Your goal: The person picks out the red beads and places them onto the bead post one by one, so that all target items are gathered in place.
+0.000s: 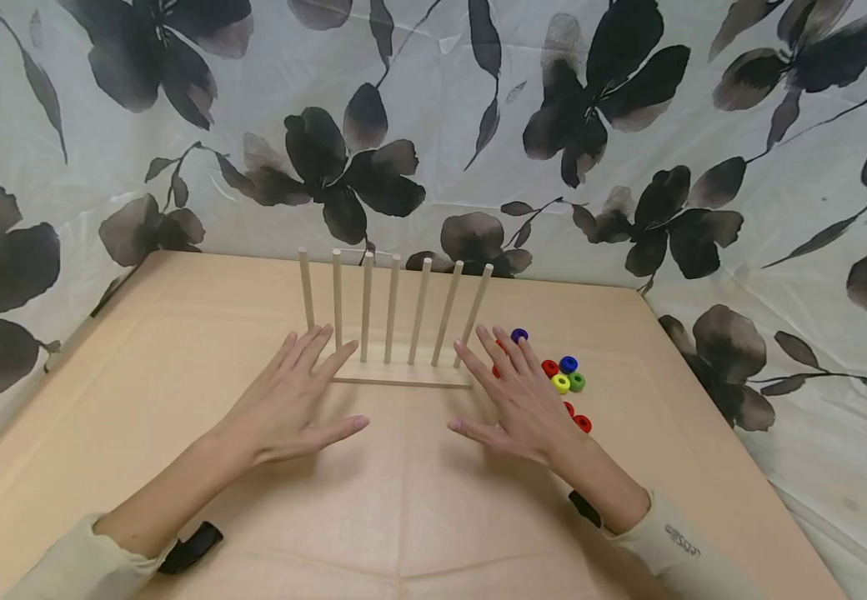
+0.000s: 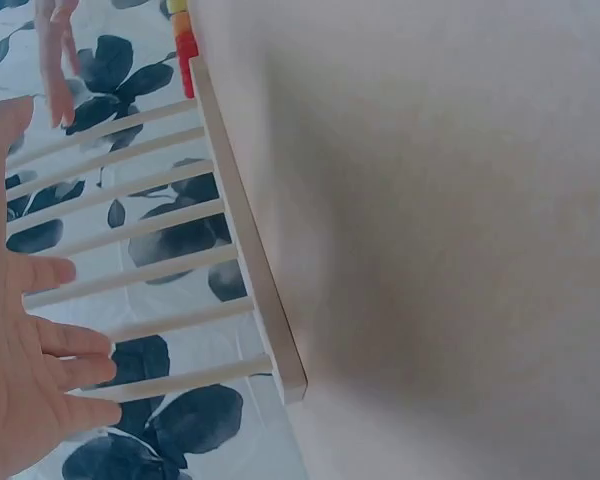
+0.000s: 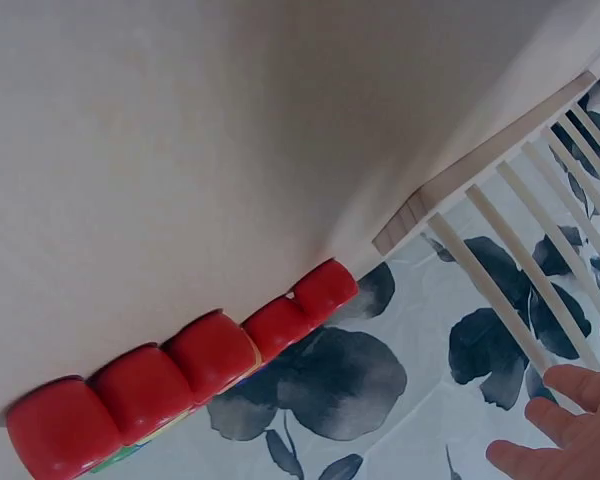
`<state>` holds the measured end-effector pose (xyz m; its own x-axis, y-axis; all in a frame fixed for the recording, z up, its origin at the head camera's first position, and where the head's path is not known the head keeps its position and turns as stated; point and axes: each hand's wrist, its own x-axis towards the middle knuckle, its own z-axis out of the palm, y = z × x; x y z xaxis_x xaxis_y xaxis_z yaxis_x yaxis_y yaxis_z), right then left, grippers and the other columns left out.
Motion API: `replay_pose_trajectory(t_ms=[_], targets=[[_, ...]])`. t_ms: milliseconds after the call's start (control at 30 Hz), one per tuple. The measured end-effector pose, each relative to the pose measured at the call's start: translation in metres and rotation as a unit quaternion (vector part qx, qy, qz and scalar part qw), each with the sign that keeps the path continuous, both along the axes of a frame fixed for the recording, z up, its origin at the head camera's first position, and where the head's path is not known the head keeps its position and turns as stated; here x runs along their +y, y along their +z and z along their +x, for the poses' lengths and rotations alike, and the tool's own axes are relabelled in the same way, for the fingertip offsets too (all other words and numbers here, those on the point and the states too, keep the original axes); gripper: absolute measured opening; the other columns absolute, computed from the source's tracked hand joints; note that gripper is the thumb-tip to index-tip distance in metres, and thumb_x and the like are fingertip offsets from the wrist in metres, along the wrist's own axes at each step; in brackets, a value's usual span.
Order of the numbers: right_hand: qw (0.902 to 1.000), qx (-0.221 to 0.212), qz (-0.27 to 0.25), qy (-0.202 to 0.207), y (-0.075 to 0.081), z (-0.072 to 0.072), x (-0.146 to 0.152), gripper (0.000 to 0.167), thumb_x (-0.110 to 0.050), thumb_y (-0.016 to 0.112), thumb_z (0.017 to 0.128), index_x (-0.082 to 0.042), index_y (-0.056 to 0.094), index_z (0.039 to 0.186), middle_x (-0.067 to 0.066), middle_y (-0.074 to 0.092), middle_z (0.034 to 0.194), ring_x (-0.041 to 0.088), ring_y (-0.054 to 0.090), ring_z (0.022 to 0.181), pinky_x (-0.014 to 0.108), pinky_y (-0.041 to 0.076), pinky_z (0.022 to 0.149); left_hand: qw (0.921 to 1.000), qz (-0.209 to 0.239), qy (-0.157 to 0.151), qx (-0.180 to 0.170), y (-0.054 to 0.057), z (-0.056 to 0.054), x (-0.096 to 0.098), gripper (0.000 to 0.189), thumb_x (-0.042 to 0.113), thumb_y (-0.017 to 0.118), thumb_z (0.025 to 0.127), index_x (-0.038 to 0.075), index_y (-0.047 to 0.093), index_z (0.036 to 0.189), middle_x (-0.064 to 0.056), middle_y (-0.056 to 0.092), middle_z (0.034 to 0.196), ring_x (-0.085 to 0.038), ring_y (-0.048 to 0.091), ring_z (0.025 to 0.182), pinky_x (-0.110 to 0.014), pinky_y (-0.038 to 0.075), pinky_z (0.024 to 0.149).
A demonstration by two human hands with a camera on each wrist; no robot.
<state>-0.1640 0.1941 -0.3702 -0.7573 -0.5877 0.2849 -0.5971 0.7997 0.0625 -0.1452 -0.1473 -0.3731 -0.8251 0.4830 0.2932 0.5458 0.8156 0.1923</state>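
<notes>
A wooden peg rack (image 1: 403,382), a flat base with several upright dowels, stands on the table in front of both hands. My left hand (image 1: 283,404) hovers at the rack's left end, fingers spread and nothing held. Mirroring it at the right end is my right hand (image 1: 519,404), also spread and holding nothing. Beside and partly behind the right hand lie small ring beads: a yellow bead (image 1: 560,388), a green bead (image 1: 578,386), a blue bead (image 1: 569,369) and several red ones. In the right wrist view, red beads (image 3: 60,430) form a row near the rack.
The beige table (image 1: 403,500) ends in a straight back edge just behind the rack. A white curtain (image 1: 448,100) with dark flowers hangs behind and to the sides. Black straps (image 1: 192,547) show at both wrists under pale sleeves.
</notes>
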Motion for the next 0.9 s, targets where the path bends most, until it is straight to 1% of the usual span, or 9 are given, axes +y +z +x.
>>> replay_pose_trajectory(t_ms=[100,200,300,367,467,533,667,767,900], targets=[[1.0000,-0.008,-0.004,-0.004,0.001,0.002,0.001,0.098,-0.077,0.055,0.087,-0.027,0.024,0.165,0.012,0.020,0.170,0.035,0.014,0.157,0.061,0.017,0.125,0.9995,0.026,0.008,-0.013,0.001,0.001,-0.004,0.092,0.070,0.060,0.090,0.002,0.045,0.151,-0.025,0.034,0.160,-0.040,0.027,0.151,-0.056,0.020,0.125],[0.9998,-0.015,-0.012,-0.005,0.000,0.003,0.002,0.097,-0.076,0.055,0.088,-0.027,0.023,0.165,0.011,0.021,0.170,0.034,0.016,0.157,0.059,0.017,0.125,0.9982,0.053,0.016,-0.022,0.001,0.002,-0.009,0.085,0.067,0.064,0.090,0.000,0.054,0.140,-0.023,0.041,0.156,-0.040,0.036,0.146,-0.056,0.029,0.121],[0.9997,-0.017,-0.019,-0.004,-0.001,0.003,0.004,0.096,-0.076,0.054,0.089,-0.025,0.024,0.165,0.011,0.024,0.169,0.035,0.021,0.155,0.060,0.020,0.124,0.9965,0.076,0.025,-0.025,0.001,0.002,-0.014,0.074,0.063,0.068,0.090,0.002,0.059,0.131,-0.020,0.053,0.145,-0.039,0.046,0.138,-0.057,0.039,0.113],[0.9996,-0.018,-0.022,-0.005,-0.002,0.003,0.006,0.096,-0.076,0.053,0.090,-0.023,0.026,0.164,0.012,0.026,0.168,0.035,0.024,0.154,0.059,0.022,0.124,0.9955,0.087,0.031,-0.021,0.001,0.001,-0.018,0.067,0.059,0.071,0.089,0.004,0.061,0.125,-0.017,0.060,0.133,-0.037,0.053,0.129,-0.056,0.046,0.106],[0.9994,-0.022,-0.026,-0.009,-0.003,0.003,0.009,0.095,-0.076,0.052,0.090,-0.021,0.027,0.164,0.012,0.029,0.167,0.035,0.027,0.152,0.058,0.026,0.123,0.9943,0.098,0.041,-0.013,0.001,-0.001,-0.025,0.057,0.055,0.074,0.088,0.007,0.062,0.116,-0.011,0.065,0.119,-0.033,0.060,0.116,-0.053,0.051,0.095],[0.9990,-0.030,-0.030,-0.012,-0.003,0.003,0.010,0.095,-0.075,0.054,0.090,-0.021,0.028,0.164,0.011,0.031,0.166,0.034,0.028,0.152,0.057,0.026,0.123,0.9934,0.103,0.048,-0.012,0.001,-0.002,-0.030,0.053,0.053,0.076,0.087,0.008,0.062,0.112,-0.010,0.066,0.115,-0.032,0.062,0.112,-0.052,0.052,0.090],[0.9977,-0.044,-0.050,-0.013,-0.004,0.004,0.012,0.089,-0.068,0.061,0.090,-0.016,0.037,0.159,0.011,0.039,0.161,0.033,0.034,0.149,0.056,0.031,0.121,0.9912,0.112,0.063,-0.034,-0.001,-0.004,-0.038,0.054,0.053,0.077,0.087,0.008,0.062,0.114,-0.012,0.067,0.117,-0.034,0.063,0.110,-0.054,0.053,0.088],[0.9958,-0.056,-0.072,-0.012,-0.004,0.004,0.014,0.085,-0.063,0.065,0.090,-0.014,0.043,0.156,0.011,0.045,0.157,0.032,0.040,0.144,0.055,0.037,0.117,0.9880,0.119,0.071,-0.067,-0.003,-0.008,-0.042,0.062,0.054,0.077,0.087,0.006,0.061,0.123,-0.015,0.066,0.123,-0.038,0.061,0.118,-0.058,0.051,0.094],[0.9920,-0.080,-0.095,-0.022,-0.002,0.002,0.015,0.083,-0.059,0.068,0.091,-0.014,0.043,0.155,0.008,0.048,0.153,0.031,0.044,0.141,0.055,0.041,0.115,0.9833,0.135,0.074,-0.097,-0.005,-0.014,-0.046,0.072,0.054,0.078,0.086,0.003,0.058,0.134,-0.018,0.063,0.132,-0.041,0.056,0.127,-0.062,0.047,0.101]])
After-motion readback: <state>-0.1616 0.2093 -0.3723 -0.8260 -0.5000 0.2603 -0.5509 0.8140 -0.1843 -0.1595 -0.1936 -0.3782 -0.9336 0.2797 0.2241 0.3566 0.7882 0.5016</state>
